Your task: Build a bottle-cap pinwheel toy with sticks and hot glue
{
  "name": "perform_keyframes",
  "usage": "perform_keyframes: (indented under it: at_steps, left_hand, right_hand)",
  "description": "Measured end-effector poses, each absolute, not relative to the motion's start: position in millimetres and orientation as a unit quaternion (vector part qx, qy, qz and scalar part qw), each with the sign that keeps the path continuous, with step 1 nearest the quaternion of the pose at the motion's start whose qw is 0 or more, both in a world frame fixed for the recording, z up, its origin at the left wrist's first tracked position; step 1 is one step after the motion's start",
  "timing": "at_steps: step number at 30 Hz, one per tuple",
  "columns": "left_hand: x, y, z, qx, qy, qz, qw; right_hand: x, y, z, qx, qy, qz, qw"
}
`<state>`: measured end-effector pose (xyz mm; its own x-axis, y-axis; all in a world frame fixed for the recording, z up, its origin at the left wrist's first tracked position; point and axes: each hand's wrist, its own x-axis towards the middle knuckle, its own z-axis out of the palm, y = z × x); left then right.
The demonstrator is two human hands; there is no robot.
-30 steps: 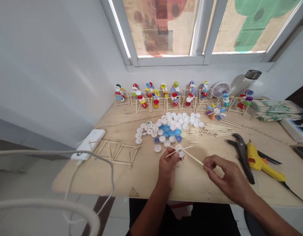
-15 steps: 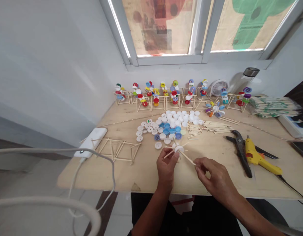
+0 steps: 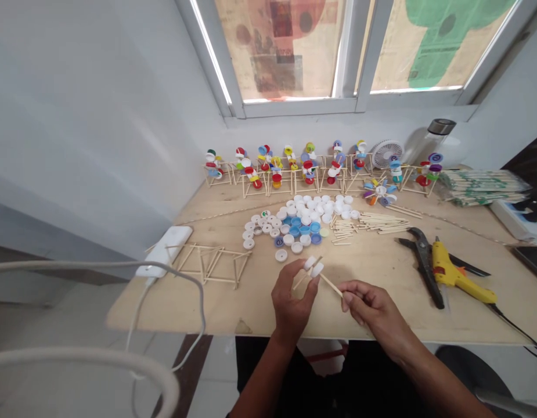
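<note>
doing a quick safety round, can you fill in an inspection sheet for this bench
Surface: pale wooden table, with a darker mark near its front edge.
Job's things: two white caps and a thin stick in hand; loose bottle caps and cut sticks beyond.
Clutter: black hand tool beside a yellow glue gun, at right.
Hands: left hand pinches the caps; right hand holds the stick, far end at the caps.
Cables: white cables loop at left; black cord from the glue gun.
Surroundings: window, small fan, bottle.
Spills: nothing seen.
</note>
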<state>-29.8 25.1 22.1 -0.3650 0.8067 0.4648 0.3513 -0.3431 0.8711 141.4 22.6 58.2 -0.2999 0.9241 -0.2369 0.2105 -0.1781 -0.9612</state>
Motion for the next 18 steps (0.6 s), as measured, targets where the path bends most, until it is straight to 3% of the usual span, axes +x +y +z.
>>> perform_keyframes:
  at_steps: [3,8,10,18]
  left_hand:
    - [-31,23,25,0.543,0.536,0.621,0.183]
    - [-30,20,27,0.508,0.544,0.637,0.200]
    - [-30,19,26,0.510,0.545,0.637,0.192]
    - [-29,16,24,0.564,0.535,0.605,0.170]
  right_hand:
    - [142,21,55,-0.508,-0.598,0.531,0.321]
    - [140,10,49,-0.478,-0.768,0.225,0.363]
    - [138,8,47,-0.469,-0.786,0.178,0.360]
    - [136,15,46,-0.510,-0.701,0.397,0.301]
